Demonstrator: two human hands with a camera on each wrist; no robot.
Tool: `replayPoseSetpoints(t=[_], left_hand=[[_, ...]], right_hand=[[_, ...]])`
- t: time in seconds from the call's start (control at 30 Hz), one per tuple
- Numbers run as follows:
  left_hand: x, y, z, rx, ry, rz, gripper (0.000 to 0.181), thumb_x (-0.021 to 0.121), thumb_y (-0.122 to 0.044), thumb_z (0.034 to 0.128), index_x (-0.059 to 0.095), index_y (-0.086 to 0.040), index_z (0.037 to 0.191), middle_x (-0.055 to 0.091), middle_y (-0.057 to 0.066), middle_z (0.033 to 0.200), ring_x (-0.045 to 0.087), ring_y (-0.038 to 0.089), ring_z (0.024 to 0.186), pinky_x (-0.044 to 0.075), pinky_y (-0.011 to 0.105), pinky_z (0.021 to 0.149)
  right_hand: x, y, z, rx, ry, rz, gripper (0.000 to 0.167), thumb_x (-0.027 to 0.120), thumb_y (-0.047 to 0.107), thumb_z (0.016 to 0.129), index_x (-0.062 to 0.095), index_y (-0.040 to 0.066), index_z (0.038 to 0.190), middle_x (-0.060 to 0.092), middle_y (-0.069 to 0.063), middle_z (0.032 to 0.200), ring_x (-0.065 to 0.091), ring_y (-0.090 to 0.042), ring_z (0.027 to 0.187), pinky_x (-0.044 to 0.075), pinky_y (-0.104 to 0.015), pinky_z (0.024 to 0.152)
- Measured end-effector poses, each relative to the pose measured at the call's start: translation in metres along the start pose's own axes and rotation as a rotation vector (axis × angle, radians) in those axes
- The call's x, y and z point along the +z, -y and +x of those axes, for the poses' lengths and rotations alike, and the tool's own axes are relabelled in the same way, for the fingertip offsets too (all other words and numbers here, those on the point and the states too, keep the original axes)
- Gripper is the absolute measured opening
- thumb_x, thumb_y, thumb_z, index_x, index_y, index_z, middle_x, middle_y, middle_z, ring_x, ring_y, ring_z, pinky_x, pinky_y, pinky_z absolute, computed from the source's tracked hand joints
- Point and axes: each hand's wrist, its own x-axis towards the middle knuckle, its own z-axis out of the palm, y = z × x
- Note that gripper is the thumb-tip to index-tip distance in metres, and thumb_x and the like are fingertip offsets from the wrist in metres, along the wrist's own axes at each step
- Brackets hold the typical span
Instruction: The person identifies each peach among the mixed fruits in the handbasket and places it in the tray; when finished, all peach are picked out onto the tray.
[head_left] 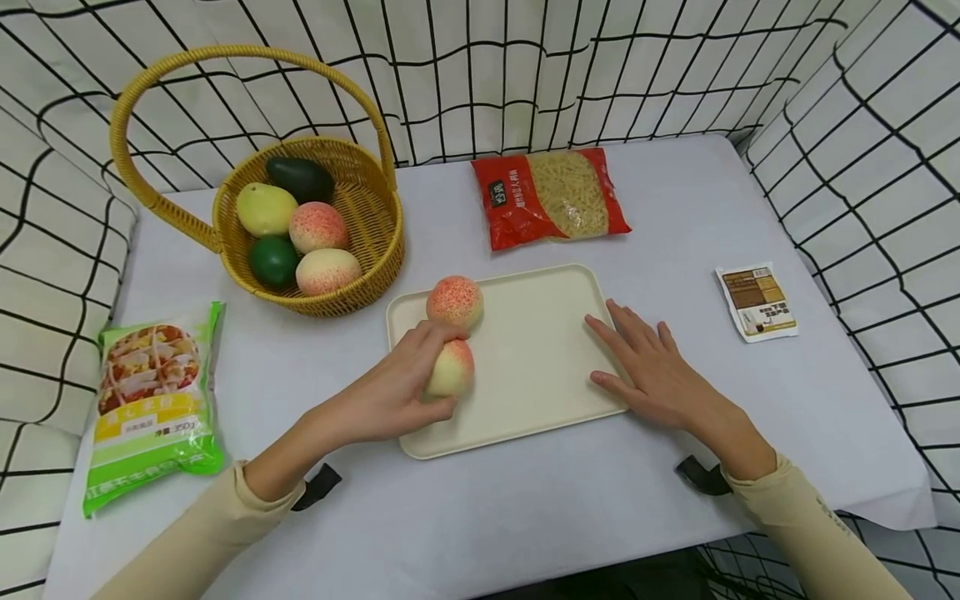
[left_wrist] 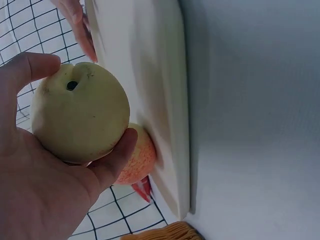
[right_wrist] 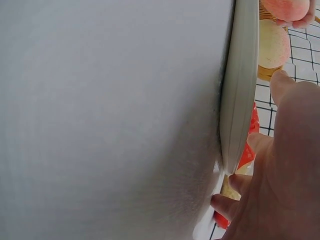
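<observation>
My left hand (head_left: 412,383) grips a pale yellow-and-pink peach (head_left: 452,368) between thumb and fingers, over the left part of a cream tray (head_left: 536,350). In the left wrist view the held peach (left_wrist: 82,112) shows a dark hole at its stem end. A second, redder peach (head_left: 455,302) sits on the tray at its back left, just beyond my left fingers. At the tray's right edge my right hand (head_left: 652,367) lies with fingers spread, holding nothing. The right wrist view shows the right fingers (right_wrist: 260,142) by the tray's rim.
Back left stands a yellow wicker basket (head_left: 382,258) with a tall handle, holding several fruits. A red pasta bag (head_left: 551,198) lies behind the tray. The green food bag (head_left: 153,408) is at far left, a small brown-and-white packet (head_left: 757,302) at right. Black wire mesh (head_left: 487,75) borders the table.
</observation>
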Motion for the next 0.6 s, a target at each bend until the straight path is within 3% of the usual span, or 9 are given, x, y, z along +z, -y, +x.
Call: replayPoseSetpoints(t=[0.3, 0.6], left_hand=[[0.011, 0.007, 0.001, 0.027, 0.012, 0.089, 0.071, 0.073, -0.012, 0.0858, 0.045, -0.01, 0.151, 0.044, 0.007, 0.154, 0.046, 0.027, 0.139, 0.047, 0.048, 0.115], [0.012, 0.004, -0.001, 0.08, 0.005, 0.14, 0.078, 0.087, -0.023, 0.0846, 0.05, -0.016, 0.153, 0.05, 0.007, 0.15, 0.054, 0.028, 0.127, 0.054, 0.047, 0.104]], right_hand=[[0.0, 0.001, 0.0, 0.001, 0.001, -0.002, 0.078, 0.059, 0.048, 0.106, 0.021, 0.029, 0.171, 0.008, -0.013, 0.181, 0.014, -0.044, 0.166, 0.009, -0.08, 0.125], [0.0, 0.001, 0.0, 0.004, 0.001, -0.005, 0.078, 0.06, 0.048, 0.105, 0.021, 0.029, 0.171, 0.008, -0.013, 0.181, 0.014, -0.043, 0.166, 0.009, -0.08, 0.125]])
